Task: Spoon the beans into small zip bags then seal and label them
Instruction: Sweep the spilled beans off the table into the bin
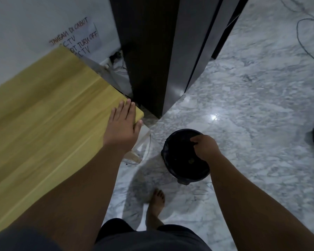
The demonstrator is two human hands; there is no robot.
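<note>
Marble floor (243,105); one black bin (172,160); two hands.

Count, single view. Hands: two, left hand (122,127) and right hand (205,146). Bare foot (157,200): one, near centre. Worktop (43,115): one, left. Black bin (181,158): one, centre right on the floor. Handwritten paper sign (76,37): one, far left wall. Dark cabinet (163,51): one, far centre. Loose cable (304,33): one, far right.
</note>
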